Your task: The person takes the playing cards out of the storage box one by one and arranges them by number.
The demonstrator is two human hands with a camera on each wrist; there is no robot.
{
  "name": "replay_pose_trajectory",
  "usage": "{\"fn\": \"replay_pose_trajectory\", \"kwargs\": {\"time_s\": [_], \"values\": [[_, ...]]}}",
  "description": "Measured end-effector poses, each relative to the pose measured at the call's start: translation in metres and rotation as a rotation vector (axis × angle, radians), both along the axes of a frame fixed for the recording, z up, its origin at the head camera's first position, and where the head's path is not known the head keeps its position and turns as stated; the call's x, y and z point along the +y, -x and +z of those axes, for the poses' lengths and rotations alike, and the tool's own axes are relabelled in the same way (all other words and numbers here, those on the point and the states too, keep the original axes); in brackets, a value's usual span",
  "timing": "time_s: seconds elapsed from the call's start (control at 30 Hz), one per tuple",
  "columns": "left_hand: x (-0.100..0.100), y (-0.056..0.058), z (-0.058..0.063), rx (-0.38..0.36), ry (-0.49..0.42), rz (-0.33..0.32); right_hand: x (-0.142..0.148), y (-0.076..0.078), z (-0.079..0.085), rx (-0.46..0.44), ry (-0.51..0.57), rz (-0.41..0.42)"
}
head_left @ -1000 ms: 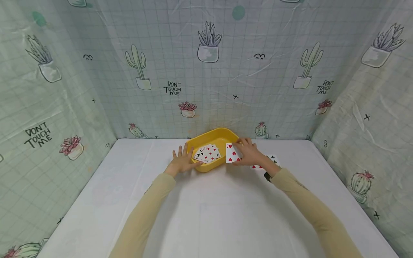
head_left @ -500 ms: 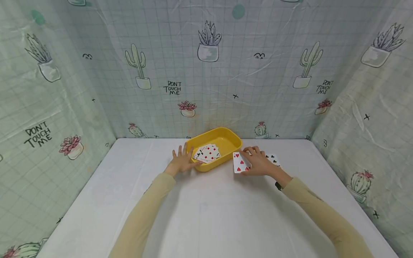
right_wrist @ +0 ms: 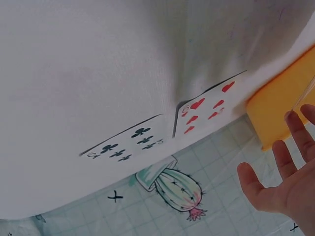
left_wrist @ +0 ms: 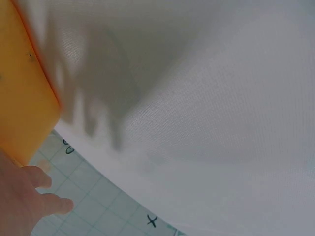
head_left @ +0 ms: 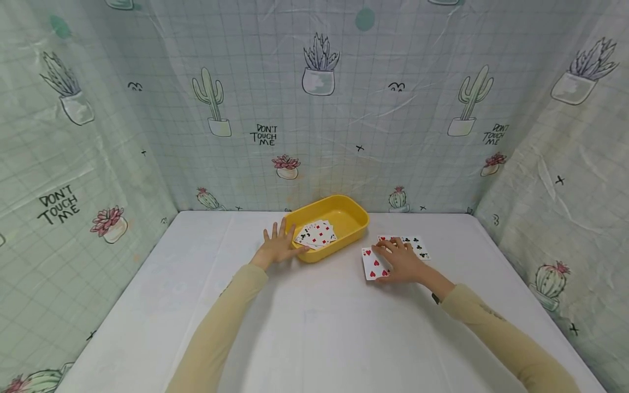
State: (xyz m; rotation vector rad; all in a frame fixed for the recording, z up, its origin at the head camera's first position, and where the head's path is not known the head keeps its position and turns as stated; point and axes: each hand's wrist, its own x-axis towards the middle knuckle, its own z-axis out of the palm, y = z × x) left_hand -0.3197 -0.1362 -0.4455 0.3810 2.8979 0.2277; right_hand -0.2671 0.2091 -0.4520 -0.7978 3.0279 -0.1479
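My left hand [head_left: 276,248], fingers spread, rests against the left end of a yellow tray [head_left: 350,240]. Several playing cards [head_left: 315,233] lie face up in the tray's left part. In front of the tray's right end, my right hand [head_left: 402,263] pinches a hearts playing card [head_left: 372,266] by its edges, face up and low over the table. In the right wrist view that card shows only as a thin edge by the fingertips. Just behind this hand lie a six of clubs [right_wrist: 131,140] and a six of hearts [right_wrist: 209,105], side by side.
A white table [head_left: 314,338] carries everything. Cloth with cactus drawings [head_left: 314,136] hangs at the back and both sides, close behind the tray. The tray's right half shows bare yellow floor.
My right hand has drawn the hearts card from over the tray's right rim toward me and to the right, lowering it. The two cards behind are uncovered more. The left hand stays put.
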Motion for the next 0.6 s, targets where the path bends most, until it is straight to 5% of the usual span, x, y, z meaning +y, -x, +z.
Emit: {"fn": "replay_pose_trajectory", "kwargs": {"time_s": [0.6], "values": [[0.000, -0.001, 0.001, 0.014, 0.002, -0.004, 0.005, -0.011, -0.022, -0.006, -0.008, 0.018]]}}
